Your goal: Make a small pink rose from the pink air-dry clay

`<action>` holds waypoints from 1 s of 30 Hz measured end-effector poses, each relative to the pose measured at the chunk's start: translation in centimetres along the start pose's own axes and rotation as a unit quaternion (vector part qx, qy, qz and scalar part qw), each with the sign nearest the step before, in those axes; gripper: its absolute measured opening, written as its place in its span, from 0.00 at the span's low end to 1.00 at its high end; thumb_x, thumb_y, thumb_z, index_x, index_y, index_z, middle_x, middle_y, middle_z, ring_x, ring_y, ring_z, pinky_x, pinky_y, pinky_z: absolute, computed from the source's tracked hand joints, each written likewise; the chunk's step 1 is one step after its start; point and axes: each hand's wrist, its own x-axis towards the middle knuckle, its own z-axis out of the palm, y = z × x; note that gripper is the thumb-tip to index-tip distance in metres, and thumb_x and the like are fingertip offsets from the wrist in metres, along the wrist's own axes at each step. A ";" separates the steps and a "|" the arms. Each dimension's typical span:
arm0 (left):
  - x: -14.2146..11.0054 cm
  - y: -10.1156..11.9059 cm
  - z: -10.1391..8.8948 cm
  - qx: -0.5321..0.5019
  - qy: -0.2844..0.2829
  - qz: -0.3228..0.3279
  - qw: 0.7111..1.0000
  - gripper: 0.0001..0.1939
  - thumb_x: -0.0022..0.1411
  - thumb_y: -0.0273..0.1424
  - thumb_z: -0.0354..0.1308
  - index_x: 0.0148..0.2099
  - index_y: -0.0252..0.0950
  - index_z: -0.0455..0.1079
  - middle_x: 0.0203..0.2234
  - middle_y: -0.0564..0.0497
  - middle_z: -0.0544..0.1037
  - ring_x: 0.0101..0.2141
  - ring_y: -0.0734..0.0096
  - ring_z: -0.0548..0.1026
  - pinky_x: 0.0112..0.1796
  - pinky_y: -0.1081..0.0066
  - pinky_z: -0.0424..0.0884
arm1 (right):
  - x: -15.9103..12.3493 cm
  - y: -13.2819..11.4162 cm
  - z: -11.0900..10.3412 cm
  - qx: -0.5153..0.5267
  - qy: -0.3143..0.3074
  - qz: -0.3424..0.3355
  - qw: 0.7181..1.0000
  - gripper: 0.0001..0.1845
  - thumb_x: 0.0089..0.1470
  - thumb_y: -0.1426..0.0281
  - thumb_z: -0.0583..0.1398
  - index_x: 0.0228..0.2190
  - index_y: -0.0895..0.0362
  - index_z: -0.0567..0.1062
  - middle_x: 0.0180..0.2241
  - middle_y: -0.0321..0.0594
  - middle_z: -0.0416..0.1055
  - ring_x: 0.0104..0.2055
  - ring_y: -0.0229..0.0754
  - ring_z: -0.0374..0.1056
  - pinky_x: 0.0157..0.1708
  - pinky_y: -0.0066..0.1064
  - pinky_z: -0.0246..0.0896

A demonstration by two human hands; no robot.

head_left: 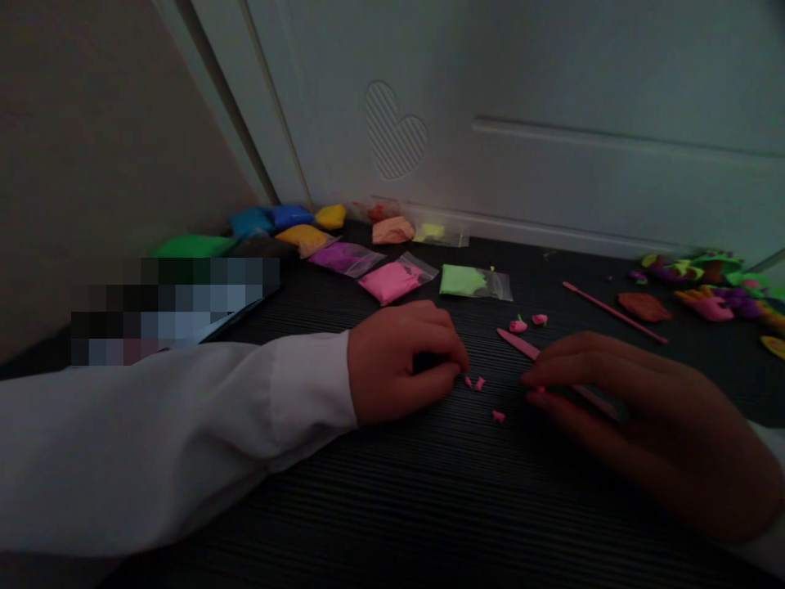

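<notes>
Have left hand [405, 360] low over the dark table [343, 507], tips of thumb and forefinger close together beside a small pink scrap [468, 382]; cannot tell whether pinching it. Have right hand [650, 425] pinching a pink bit [541, 390] between thumb and fingers, arched over part of a pink knife [518, 343]. See from the left, along the back, a green packet [195, 246], a teal packet [250, 221], a blue packet [291, 215], an orange packet [300, 237], a yellow packet [331, 216], a purple packet [336, 257], a pink packet [388, 282] and a light green packet [461, 281]. Find two more pink scraps [498, 416] lying between the hands, then two rosebuds [518, 326] just beyond the knife. Farther right, see a pink stick [613, 311] lying aslant, a brown lump [643, 307] near it, and a cluster of colourful shapes [715, 307] at the edge.
</notes>
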 end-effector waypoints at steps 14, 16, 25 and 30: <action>0.0 -0.1 0.1 -0.004 0.001 0.001 1.000 0.10 0.54 0.24 0.50 0.34 0.31 0.72 0.27 0.49 0.71 0.31 0.72 0.66 0.33 0.73 0.63 | -0.2 0.2 -0.1 -0.023 -0.005 -0.020 1.000 0.11 0.55 0.74 0.52 0.40 0.53 0.68 0.34 0.34 0.69 0.35 0.31 0.65 0.33 0.21 0.61; 0.0 -0.1 0.1 -0.001 0.000 -0.001 1.000 0.10 0.54 0.24 0.50 0.34 0.31 0.72 0.27 0.49 0.71 0.31 0.72 0.67 0.33 0.73 0.63 | -0.2 0.4 -0.1 -0.043 -0.011 -0.033 0.998 0.14 0.54 0.75 0.52 0.43 0.53 0.67 0.35 0.34 0.69 0.35 0.30 0.65 0.31 0.20 0.61; 0.0 -0.1 0.1 -0.013 0.005 0.006 1.000 0.10 0.54 0.23 0.50 0.34 0.31 0.72 0.27 0.49 0.72 0.32 0.73 0.67 0.33 0.74 0.63 | 0.1 0.0 -0.1 0.018 -0.011 -0.015 1.000 0.03 0.51 0.71 0.57 0.32 0.54 0.69 0.30 0.33 0.69 0.32 0.32 0.66 0.30 0.22 0.62; 0.0 -0.1 0.1 -0.019 0.010 0.008 1.000 0.10 0.54 0.22 0.50 0.35 0.31 0.72 0.28 0.49 0.72 0.32 0.73 0.67 0.34 0.74 0.63 | -0.2 0.3 0.2 -0.038 -0.011 -0.063 0.997 0.06 0.54 0.69 0.55 0.34 0.55 0.71 0.30 0.35 0.70 0.32 0.34 0.65 0.31 0.27 0.60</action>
